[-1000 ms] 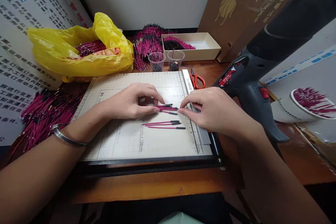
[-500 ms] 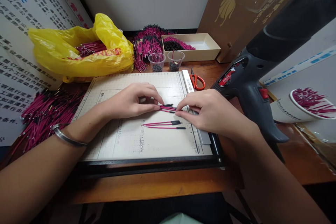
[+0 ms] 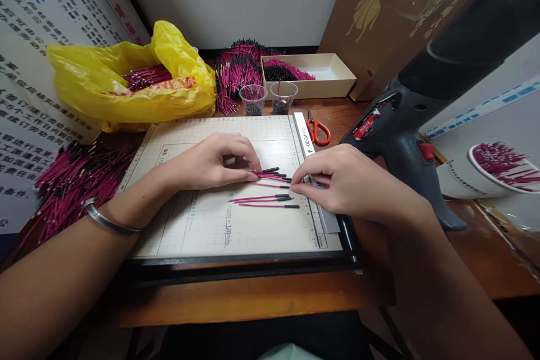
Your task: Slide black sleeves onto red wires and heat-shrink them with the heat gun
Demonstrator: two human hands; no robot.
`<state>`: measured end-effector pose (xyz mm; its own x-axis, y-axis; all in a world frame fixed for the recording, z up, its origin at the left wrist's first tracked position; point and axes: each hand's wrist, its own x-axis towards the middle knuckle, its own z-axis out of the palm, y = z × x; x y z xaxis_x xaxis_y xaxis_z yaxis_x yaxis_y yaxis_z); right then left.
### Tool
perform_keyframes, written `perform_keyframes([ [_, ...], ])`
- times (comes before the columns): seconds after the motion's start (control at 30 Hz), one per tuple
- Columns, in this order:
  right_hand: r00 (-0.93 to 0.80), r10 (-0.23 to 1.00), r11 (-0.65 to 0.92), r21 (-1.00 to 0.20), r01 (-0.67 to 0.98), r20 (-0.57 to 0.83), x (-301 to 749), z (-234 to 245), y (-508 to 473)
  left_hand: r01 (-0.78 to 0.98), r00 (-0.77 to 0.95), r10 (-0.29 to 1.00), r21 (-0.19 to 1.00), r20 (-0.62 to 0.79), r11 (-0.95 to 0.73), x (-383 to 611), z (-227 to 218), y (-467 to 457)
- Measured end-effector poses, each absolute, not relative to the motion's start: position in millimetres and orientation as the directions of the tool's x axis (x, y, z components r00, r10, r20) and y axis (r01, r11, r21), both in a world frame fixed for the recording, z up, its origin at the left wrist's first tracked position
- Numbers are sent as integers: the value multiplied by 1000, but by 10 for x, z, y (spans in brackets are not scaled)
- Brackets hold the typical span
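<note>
1. The left hand point(image 3: 206, 164) lies on the cutting board point(image 3: 198, 225), its fingers curled narrow and pinching the left ends of a small bunch of pink wires point(image 3: 272, 176) against the board.
2. The right hand point(image 3: 350, 183) meets the same bunch from the right, thumb and forefinger closed to a narrow pinch at the black-sleeved tips, just beside the ruler point(image 3: 304, 134) along the board's right edge.
3. Three more wires point(image 3: 264, 201) with black tips lie side by side just nearer on the board, apart from both hands; these look laid out already.
4. Much appears left to do: a heap of loose wires point(image 3: 70, 183) lies left of the board, more fill the yellow bag point(image 3: 126, 76) at far left, and another pile point(image 3: 236, 70) sits far behind.
5. Two small clear cups point(image 3: 268, 98) stand at the board's far edge, with a shallow box point(image 3: 312, 73) of wires behind them.
6. Red scissors point(image 3: 317, 129) lie right of the ruler, a heat gun point(image 3: 405, 124) stands at right, and a white cup point(image 3: 489, 171) with wires lies far right.
</note>
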<state>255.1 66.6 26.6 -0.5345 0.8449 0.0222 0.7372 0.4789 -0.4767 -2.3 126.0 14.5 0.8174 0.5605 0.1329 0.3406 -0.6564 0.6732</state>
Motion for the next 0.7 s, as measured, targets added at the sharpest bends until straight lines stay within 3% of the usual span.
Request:
perform_keyframes([
  [0.13, -525, 851, 458, -494, 739, 4, 2555, 280, 657, 342, 817, 561, 673, 132, -656, -28, 156, 1257],
  [0.27, -519, 852, 478, -512, 714, 73, 2551, 272, 653, 347, 812, 565, 657, 147, -670, -30, 152, 1261],
  [0.43, -428, 893, 441, -448, 778, 136, 2529, 234, 674, 355, 806, 574, 658, 144, -664, -26, 140, 1260],
  [0.7, -476, 871, 479, -422, 770, 120, 2495, 207, 681, 350, 811, 571, 680, 123, -644, -8, 155, 1237],
])
